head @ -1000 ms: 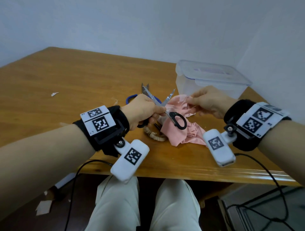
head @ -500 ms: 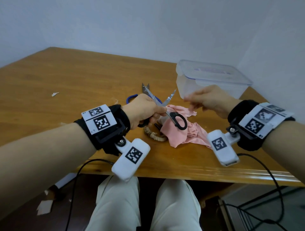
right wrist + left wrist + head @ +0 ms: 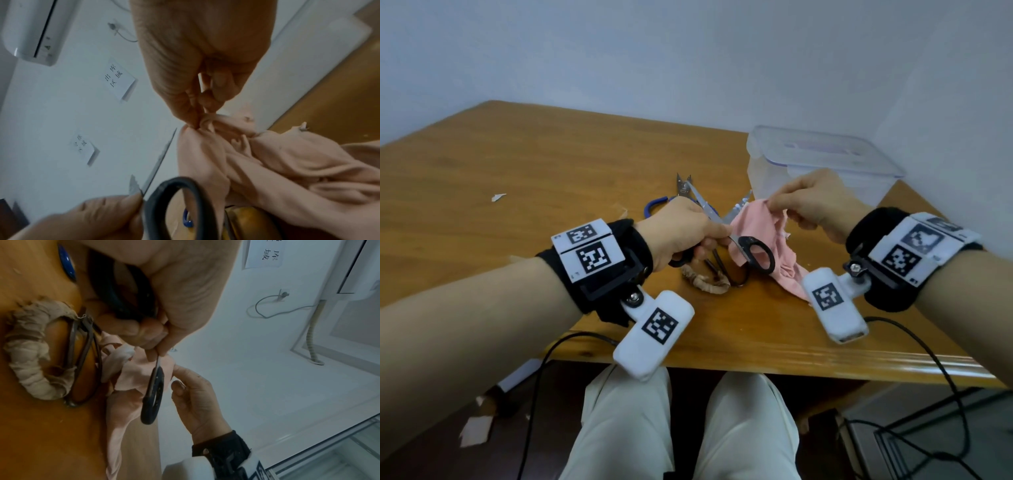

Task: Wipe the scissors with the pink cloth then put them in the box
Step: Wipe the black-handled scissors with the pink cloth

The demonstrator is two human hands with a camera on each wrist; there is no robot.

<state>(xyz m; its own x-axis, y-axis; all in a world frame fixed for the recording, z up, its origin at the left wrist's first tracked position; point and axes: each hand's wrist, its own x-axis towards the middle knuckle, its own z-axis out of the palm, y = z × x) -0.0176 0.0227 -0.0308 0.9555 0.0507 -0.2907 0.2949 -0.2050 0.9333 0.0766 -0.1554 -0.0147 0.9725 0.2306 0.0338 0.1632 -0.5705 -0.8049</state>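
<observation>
My left hand (image 3: 688,233) grips black-handled scissors (image 3: 753,251) above the table, blades spread and pointing away, one handle loop (image 3: 153,395) sticking out toward me. The other loop sits inside my curled fingers (image 3: 127,331). My right hand (image 3: 808,202) pinches the top edge of the pink cloth (image 3: 760,233) and holds it up just right of the blades, the rest trailing onto the table. In the right wrist view the fingertips (image 3: 197,118) bunch the cloth (image 3: 267,162) beside a blade (image 3: 160,160). The clear plastic box (image 3: 818,164), lid on, stands behind my right hand.
Other scissors lie on the wooden table (image 3: 517,192): a blue-handled pair (image 3: 654,205) behind my left hand, a small metal snip (image 3: 683,181), and a pair with cloth-wrapped handles (image 3: 705,282) under the held scissors. A paper scrap (image 3: 498,197) lies far left.
My right hand let the cloth drop, rose toward the box, then came back down and pinched the cloth's top edge, lifting it. The left hand and scissors hardly moved.
</observation>
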